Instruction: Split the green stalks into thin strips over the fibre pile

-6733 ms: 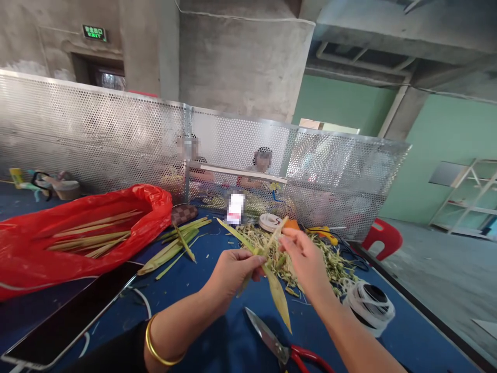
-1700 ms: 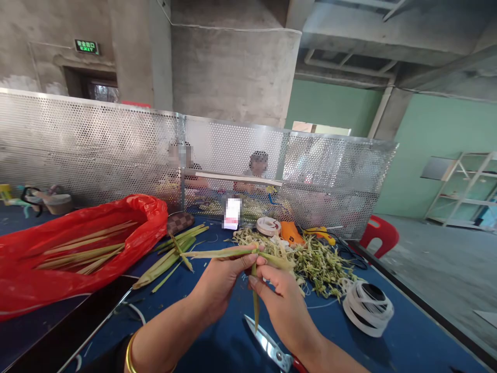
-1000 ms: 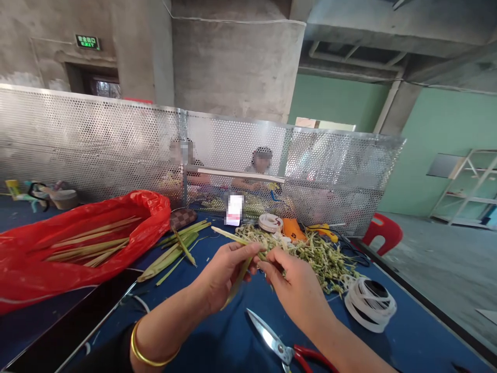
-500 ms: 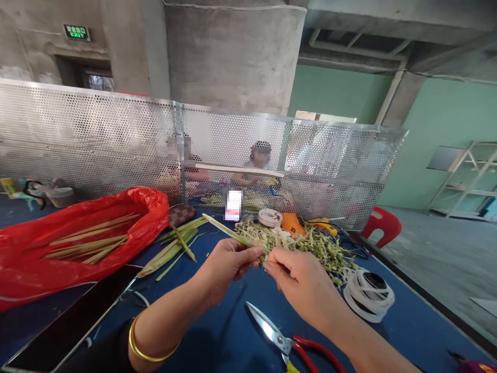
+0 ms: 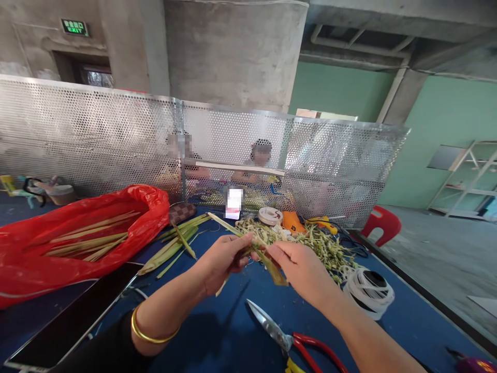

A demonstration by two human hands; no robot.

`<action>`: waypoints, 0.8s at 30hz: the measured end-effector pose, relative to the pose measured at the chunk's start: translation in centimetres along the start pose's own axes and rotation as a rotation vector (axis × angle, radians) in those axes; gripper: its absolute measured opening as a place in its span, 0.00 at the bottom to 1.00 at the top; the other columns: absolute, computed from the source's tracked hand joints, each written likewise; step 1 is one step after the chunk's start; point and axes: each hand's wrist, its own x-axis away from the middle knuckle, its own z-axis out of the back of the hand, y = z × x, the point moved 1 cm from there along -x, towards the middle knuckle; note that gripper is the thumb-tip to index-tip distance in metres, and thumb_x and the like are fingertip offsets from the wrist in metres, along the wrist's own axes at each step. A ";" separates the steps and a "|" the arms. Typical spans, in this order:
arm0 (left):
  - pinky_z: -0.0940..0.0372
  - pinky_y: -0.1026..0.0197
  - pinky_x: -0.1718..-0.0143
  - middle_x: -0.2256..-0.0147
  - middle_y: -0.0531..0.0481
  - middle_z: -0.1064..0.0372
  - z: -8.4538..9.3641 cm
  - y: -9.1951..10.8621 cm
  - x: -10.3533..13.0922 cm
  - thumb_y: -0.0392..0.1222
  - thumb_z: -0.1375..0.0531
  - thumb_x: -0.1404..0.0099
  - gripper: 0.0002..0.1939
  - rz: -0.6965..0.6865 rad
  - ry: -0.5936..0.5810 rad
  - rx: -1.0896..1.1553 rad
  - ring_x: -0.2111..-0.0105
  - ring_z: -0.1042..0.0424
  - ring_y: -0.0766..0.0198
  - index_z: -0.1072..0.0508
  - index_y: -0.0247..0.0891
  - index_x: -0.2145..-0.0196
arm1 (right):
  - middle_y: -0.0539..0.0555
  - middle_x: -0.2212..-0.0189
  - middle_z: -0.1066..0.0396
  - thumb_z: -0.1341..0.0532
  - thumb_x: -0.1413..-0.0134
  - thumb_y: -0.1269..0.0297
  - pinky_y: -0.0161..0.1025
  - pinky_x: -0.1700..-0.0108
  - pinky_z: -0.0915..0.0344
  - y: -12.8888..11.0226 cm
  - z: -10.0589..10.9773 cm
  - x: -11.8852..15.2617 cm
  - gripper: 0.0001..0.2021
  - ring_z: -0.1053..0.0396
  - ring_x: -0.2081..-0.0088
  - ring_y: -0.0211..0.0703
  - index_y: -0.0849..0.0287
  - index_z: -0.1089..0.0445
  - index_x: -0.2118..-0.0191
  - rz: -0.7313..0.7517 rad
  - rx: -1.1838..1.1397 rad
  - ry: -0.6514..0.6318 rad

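Note:
Above the middle of the blue table [image 5: 217,331], my left hand [image 5: 229,254] pinches a long green leaf strip [image 5: 225,224] whose pale end points up and left. Fingers of my right hand [image 5: 289,256] are closed on the same strip, just right of my left hand. A wider, brownish-green part of the leaf hangs down between the hands. Open scissors [image 5: 274,331] with red handles lie below my hands. Behind them is a heap of knotted green pieces [image 5: 326,246]. Loose leaves [image 5: 166,251] lie to the left.
A red plastic bag [image 5: 149,199] holding dry strips lies left, beside a black flat panel [image 5: 73,316]. White ribbon rolls [image 5: 368,292] sit right. A lit phone [image 5: 233,203] stands before a perforated metal screen [image 5: 233,129]; people sit beyond it.
The wider part of the leaf now hangs below my hands, where it did not show before. My left hand has shifted slightly up and left, and my hands are a little farther apart.

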 end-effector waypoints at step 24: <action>0.63 0.65 0.82 0.85 0.56 0.42 -0.5 -1.9 -0.4 0.50 0.38 0.47 0.16 0.000 0.013 -0.180 0.86 0.54 0.76 0.31 0.33 0.81 | 0.50 0.73 0.29 0.29 0.65 0.63 0.37 0.63 0.39 1.1 -2.7 -1.0 0.16 0.35 0.74 0.36 0.61 0.26 0.66 -0.347 -1.146 -0.020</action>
